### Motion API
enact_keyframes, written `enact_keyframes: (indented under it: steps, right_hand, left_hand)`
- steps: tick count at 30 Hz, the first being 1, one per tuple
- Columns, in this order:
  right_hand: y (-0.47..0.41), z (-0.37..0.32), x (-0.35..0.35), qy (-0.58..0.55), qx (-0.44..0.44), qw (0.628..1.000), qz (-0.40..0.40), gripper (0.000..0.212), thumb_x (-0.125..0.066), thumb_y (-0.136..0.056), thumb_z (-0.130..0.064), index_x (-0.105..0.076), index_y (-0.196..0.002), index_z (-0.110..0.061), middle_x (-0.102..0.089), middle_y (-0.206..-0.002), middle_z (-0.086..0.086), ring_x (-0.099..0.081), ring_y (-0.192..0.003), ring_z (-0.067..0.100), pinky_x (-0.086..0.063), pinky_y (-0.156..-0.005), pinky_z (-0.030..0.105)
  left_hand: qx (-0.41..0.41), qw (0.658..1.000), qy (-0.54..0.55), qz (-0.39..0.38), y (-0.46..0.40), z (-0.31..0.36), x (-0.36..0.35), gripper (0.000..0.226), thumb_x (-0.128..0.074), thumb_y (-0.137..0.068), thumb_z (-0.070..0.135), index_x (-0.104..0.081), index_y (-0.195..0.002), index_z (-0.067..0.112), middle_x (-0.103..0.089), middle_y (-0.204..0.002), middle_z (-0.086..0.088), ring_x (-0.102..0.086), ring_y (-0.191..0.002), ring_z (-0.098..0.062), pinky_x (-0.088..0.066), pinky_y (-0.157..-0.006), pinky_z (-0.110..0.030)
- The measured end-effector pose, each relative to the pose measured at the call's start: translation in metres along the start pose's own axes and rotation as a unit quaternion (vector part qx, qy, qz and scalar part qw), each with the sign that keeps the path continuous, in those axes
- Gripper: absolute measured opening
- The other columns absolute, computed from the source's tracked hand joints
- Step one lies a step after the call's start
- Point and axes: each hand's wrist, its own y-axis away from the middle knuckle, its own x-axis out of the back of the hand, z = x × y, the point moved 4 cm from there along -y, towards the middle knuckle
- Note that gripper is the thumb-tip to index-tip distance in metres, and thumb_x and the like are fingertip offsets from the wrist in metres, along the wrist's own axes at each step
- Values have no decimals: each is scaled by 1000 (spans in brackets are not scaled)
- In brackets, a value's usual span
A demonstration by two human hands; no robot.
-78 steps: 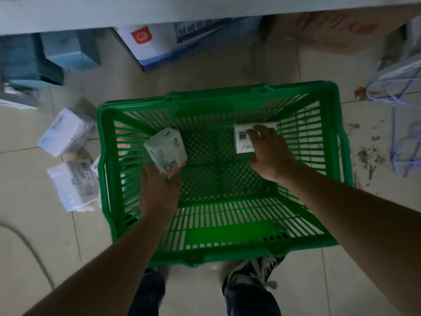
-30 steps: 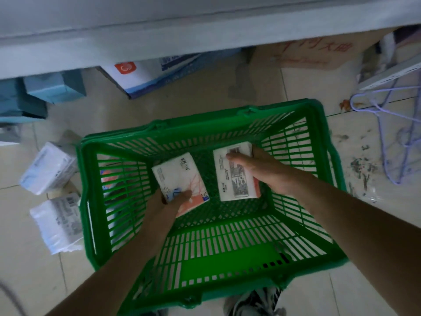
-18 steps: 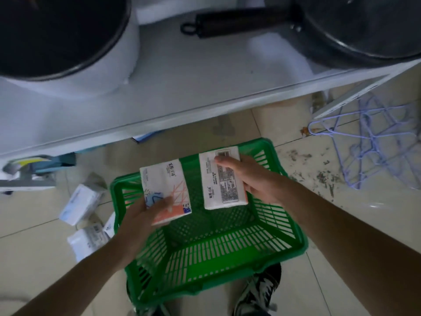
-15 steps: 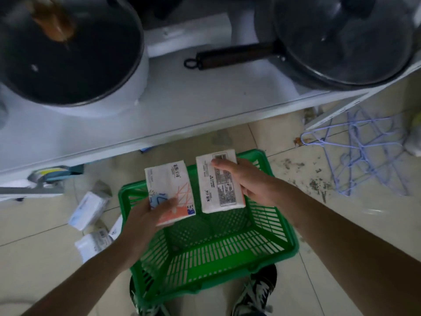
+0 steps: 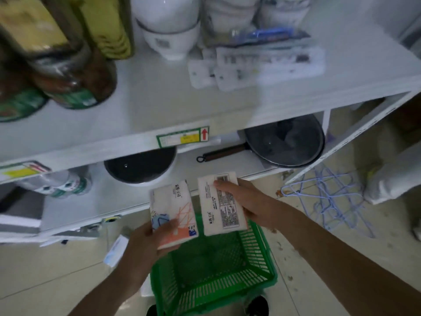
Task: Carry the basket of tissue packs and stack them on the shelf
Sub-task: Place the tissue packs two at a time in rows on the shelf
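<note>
My left hand (image 5: 145, 245) grips a white tissue pack with an orange and blue pattern (image 5: 172, 207), held flat above the green basket (image 5: 257, 281). Beside it my right hand (image 5: 248, 201) holds a second white tissue pack (image 5: 222, 206) with its barcode and printed label facing up. The two packs are side by side, just in front of the lower edge of the white shelf (image 5: 159, 115). The basket stands on the tiled floor below them and looks empty inside.
The upper shelf board carries jars (image 5: 75, 71), white bowls (image 5: 168, 35) and packaged goods (image 5: 257, 62). The lower board holds a dark pot (image 5: 140, 167), a frying pan (image 5: 284, 142) and a bottle (image 5: 61, 183). Purple hangers (image 5: 325, 199) and a loose tissue pack (image 5: 116, 249) lie on the floor.
Both hands lifted a tissue pack each out of the basket and raised them toward the shelf. The view tilted up from the floor to the shelf boards.
</note>
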Motion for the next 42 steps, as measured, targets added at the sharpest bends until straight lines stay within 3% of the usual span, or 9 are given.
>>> enact_keyframes:
  steps: [6, 12, 16, 20, 26, 30, 34, 39, 42]
  right_hand:
    - [79, -72, -21, -14, 32, 999, -23, 24, -63, -99, -35, -70, -103, -12, -81, -91, 7, -78, -79, 19, -61, -71, 31]
    - [154, -150, -49, -23, 50, 998, -4, 48, -71, -91, -47, -66, -124, -13, -78, -112, 15, -76, -104, 32, -56, -98, 52]
    - [206, -208, -76, -22, 84, 996, -9, 33, -67, -96, -39, -67, -118, -15, -80, -107, 13, -77, -97, 28, -60, -92, 47]
    - [250, -257, -101, -35, 104, 994, -22, 32, -65, -98, -35, -67, -120, -11, -79, -109, 15, -77, -95, 28, -61, -80, 39]
    - [301, -324, -130, -28, 130, 990, -36, 23, -65, -98, -35, -71, -108, -15, -81, -101, 9, -78, -85, 22, -63, -72, 34]
    - [326, -363, -148, 7, 160, 986, -49, 26, -61, -100, -38, -73, -105, -15, -81, -100, 7, -78, -85, 20, -62, -76, 32]
    - [340, -393, -165, 17, 206, 978, -36, 43, -64, -98, -38, -68, -127, -6, -76, -118, 18, -75, -96, 29, -63, -78, 36]
    - [349, -427, -184, 16, 225, 974, -27, 40, -67, -95, -40, -71, -118, -8, -80, -103, 16, -77, -87, 31, -62, -81, 43]
    - [354, -449, -199, 11, 234, 971, -40, 38, -67, -96, -38, -69, -118, -7, -80, -95, 13, -78, -77, 27, -63, -66, 34]
  left_hand:
    - [-13, 999, -28, 31, 75, 66, 5, 105, -99, -20, 60, -73, -109, 8, -81, -100, -16, -79, -93, -35, -61, -91, -51]
    - [-52, 998, -23, 41, 159, 155, -2, 47, -80, -70, 24, -71, -111, 2, -81, -101, -17, -78, -96, -36, -59, -90, -49]
    - [-70, 997, -5, 28, 216, 217, -9, 52, -85, -68, 27, -73, -112, 3, -81, -105, -17, -78, -99, -32, -56, -99, -52]
    - [-96, 995, 0, 25, 255, 267, -8, 93, -100, -34, 51, -74, -112, 6, -81, -104, -15, -79, -97, -31, -63, -86, -44]
    - [-147, 989, 18, 30, 305, 328, 5, 45, -80, -81, 20, -70, -121, 4, -80, -108, -14, -77, -102, -30, -66, -73, -36]
    - [-162, 986, 17, 36, 332, 361, 10, 56, -85, -72, 24, -68, -120, 0, -80, -107, -18, -78, -101, -32, -66, -75, -39]
    - [-179, 982, 12, 63, 355, 394, 14, 56, -85, -65, 25, -70, -112, -2, -82, -99, -16, -80, -89, -29, -66, -79, -44]
    - [-205, 976, 3, 70, 384, 430, 24, 49, -84, -74, 24, -70, -114, -1, -81, -102, -16, -78, -97, -32, -64, -86, -46]
    - [-218, 973, 12, 78, 395, 449, 34, 51, -85, -73, 26, -69, -115, 0, -81, -103, -15, -78, -100, -31, -59, -96, -50]
